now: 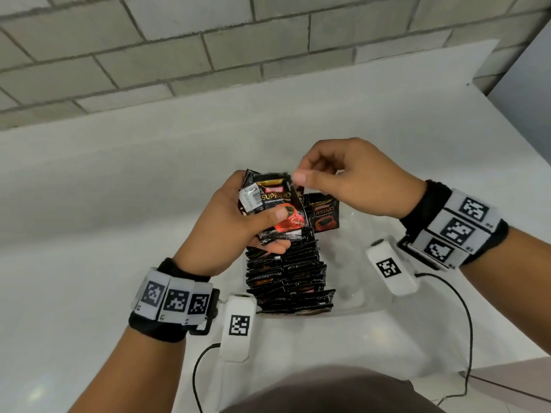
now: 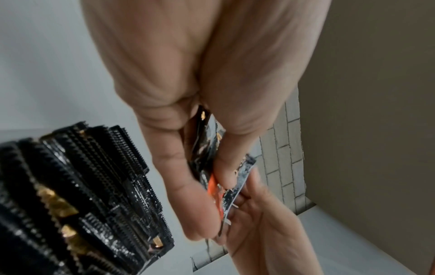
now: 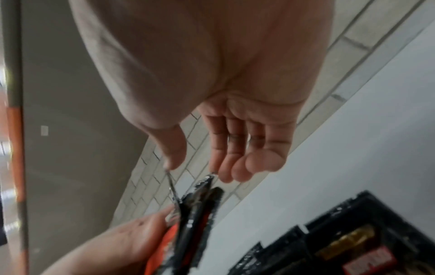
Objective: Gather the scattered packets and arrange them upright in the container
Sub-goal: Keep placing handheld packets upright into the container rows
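The left hand (image 1: 238,216) grips a small stack of glossy black coffee packets (image 1: 280,208) above the clear plastic container (image 1: 354,296), long axes tilted, tops towards the wall. The right hand (image 1: 354,180) pinches the front packet's top edge between thumb and fingertips. Below, rows of black packets (image 1: 289,275) stand upright in the container at the white desk's near edge (image 1: 89,338).

White countertop (image 1: 119,180) ran under a wall (image 1: 149,40) of pale grey brick-pattern tile with dark grout. Plain grey panel (image 1: 524,76) stood at right. Lighting was even and soft.
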The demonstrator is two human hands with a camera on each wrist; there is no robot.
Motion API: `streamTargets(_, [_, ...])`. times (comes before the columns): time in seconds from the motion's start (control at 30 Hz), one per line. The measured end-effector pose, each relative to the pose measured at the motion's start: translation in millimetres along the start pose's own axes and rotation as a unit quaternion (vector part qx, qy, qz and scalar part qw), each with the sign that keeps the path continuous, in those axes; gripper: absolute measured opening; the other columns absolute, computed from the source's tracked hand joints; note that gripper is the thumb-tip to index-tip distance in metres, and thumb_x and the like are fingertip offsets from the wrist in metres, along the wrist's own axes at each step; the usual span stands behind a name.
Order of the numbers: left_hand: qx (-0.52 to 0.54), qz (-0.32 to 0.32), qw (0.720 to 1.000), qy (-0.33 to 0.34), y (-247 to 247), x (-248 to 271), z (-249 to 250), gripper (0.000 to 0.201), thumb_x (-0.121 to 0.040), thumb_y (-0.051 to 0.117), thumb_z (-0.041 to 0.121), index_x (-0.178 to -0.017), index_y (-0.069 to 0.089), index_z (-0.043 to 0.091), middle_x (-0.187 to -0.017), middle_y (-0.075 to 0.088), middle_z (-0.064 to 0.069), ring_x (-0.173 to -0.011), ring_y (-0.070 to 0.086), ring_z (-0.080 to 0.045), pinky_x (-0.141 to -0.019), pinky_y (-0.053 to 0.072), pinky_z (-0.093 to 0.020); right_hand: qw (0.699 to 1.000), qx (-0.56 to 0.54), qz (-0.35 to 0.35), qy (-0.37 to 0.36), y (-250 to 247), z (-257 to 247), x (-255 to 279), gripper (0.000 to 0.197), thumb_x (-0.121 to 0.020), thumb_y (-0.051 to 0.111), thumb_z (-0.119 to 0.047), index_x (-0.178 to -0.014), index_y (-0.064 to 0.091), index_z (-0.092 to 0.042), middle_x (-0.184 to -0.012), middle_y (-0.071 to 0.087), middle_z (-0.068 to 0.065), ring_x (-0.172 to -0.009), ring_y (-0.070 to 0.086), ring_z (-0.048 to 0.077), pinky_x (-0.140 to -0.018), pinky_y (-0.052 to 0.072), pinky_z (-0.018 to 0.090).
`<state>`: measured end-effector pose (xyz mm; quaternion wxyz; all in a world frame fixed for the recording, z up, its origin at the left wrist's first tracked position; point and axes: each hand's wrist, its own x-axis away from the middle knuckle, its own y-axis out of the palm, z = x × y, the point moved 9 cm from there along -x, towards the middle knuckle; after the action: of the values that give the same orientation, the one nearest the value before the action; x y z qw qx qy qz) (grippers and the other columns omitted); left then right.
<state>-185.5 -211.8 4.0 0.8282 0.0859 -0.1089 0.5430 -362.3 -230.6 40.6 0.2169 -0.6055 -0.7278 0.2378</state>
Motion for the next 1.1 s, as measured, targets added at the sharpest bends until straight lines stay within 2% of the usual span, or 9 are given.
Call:
streamTargets(0.17, [-0.017, -0.004, 1.0, 0.006, 4.4, 0.8, 3.2, 0.047, -0.087, 0.077, 0.003, -0.124, 0.05, 0.007, -0.099, 0.075, -0.02, -0.071, 0.074, -0.045, -0.054, 0.061, -0.039, 0.993, -0.116, -0.01, 0.002, 3.1, -3.6, 4.9, 0.029, -0.085, 0.068, -0.047, -0.099, 0.076, -0.023, -0.085, 0.07, 0.001, -0.068, 0.062, 0.021, -0.063, 0.051, 0.036])
streamTargets(0.27, [-0.033, -0.013, 0.999, 0.012, 8.0, 1.7, 4.7, 0.049, -0.085, 0.079, 0.003, -0.123, 0.05, 0.006, -0.098, 0.076, -0.018, -0.064, 0.073, -0.041, -0.049, 0.059, -0.035, 0.996, -0.093, -0.006, -0.002, -0.7, -3.6, 6.3, 0.021, -0.085, 0.077, -0.042, -0.095, 0.077, -0.024, -0.091, 0.071, -0.006, -0.071, 0.064, 0.02, -0.064, 0.052, 0.031])
streamTargets(0.4, [-0.032, -0.024, 0.999, 0.018, 11.9, 1.5, 4.8, 0.045, -0.086, 0.077, 0.009, -0.123, 0.051, 0.008, -0.098, 0.076, -0.017, -0.059, 0.071, -0.039, -0.046, 0.056, -0.033, 0.997, -0.07, -0.015, 0.022, -2.0, 4.3, 5.7, 0.02, -0.076, 0.088, -0.022, -0.09, 0.075, -0.016, -0.08, 0.073, 0.006, -0.059, 0.064, 0.011, -0.056, 0.053, 0.027])
streamTargets(0.5, [0.029, 0.003, 0.999, 0.012, -0.6, -0.5, 0.4, 0.04, -0.087, 0.072, 0.016, -0.12, 0.052, 0.008, -0.096, 0.074, -0.023, -0.058, 0.07, -0.04, -0.049, 0.057, -0.034, 0.996, -0.077, 0.001, 0.04, -16.0, 14.6, 4.9, 0.015, -0.079, 0.085, -0.013, -0.086, 0.071, -0.011, -0.068, 0.073, 0.008, -0.051, 0.066, 0.014, -0.052, 0.054, 0.026])
streamTargets(0.63, [0.04, 0.047, 0.998, 0.013, -20.5, -1.6, -3.6, 0.034, -0.087, 0.072, 0.009, -0.115, 0.052, 0.006, -0.09, 0.074, -0.022, -0.053, 0.068, -0.038, -0.046, 0.055, -0.033, 0.995, -0.082, -0.009, 0.052, -23.6, 20.8, 6.8, 0.015, -0.081, 0.083, -0.01, -0.086, 0.07, -0.008, -0.067, 0.073, 0.012, -0.055, 0.068, 0.022, -0.055, 0.06, 0.032])
streamTargets(0.77, [0.016, 0.079, 0.996, 0.029, -31.7, -1.5, 1.3, 0.026, -0.092, 0.07, 0.001, -0.112, 0.054, 0.005, -0.09, 0.075, -0.02, -0.051, 0.067, -0.039, -0.045, 0.054, -0.033, 0.999, 0.012, 0.011, 0.044, -30.8, 33.9, 2.7, 0.015, -0.081, 0.083, -0.015, -0.088, 0.071, -0.019, -0.071, 0.073, 0.003, -0.059, 0.068, 0.016, -0.061, 0.057, 0.033])
streamTargets(0.87, [0.014, 0.096, 0.995, 0.036, -41.9, -0.1, 2.9, 0.026, -0.092, 0.071, 0.001, -0.111, 0.054, 0.005, -0.089, 0.074, -0.02, -0.051, 0.066, -0.039, -0.045, 0.053, -0.032, 0.991, 0.12, -0.029, 0.058, -19.5, 48.3, 2.9, 0.016, -0.077, 0.085, -0.022, -0.084, 0.071, -0.026, -0.073, 0.073, -0.005, -0.067, 0.066, 0.01, -0.07, 0.052, 0.028])
streamTargets(1.0, [0.012, 0.098, 0.995, 0.032, -44.2, 1.9, -0.1, 0.029, -0.091, 0.071, 0.002, -0.114, 0.054, 0.004, -0.09, 0.074, -0.02, -0.051, 0.067, -0.039, -0.045, 0.054, -0.032, 0.984, 0.169, -0.051, 0.039, 5.0, 57.9, 2.9, 0.019, -0.075, 0.086, -0.024, -0.078, 0.068, -0.02, -0.076, 0.068, -0.007, -0.071, 0.063, 0.01, -0.062, 0.046, 0.02])
streamTargets(1.1, [0.02, 0.09, 0.995, 0.028, -40.1, 2.2, -2.7, 0.029, -0.091, 0.071, 0.001, -0.115, 0.054, 0.004, -0.09, 0.074, -0.021, -0.051, 0.066, -0.039, -0.045, 0.053, -0.033, 0.983, 0.179, -0.048, 0.021, 10.9, 57.5, -2.6, 0.027, -0.074, 0.088, -0.026, -0.073, 0.062, -0.019, -0.069, 0.06, -0.009, -0.063, 0.056, 0.007, -0.058, 0.041, 0.021])
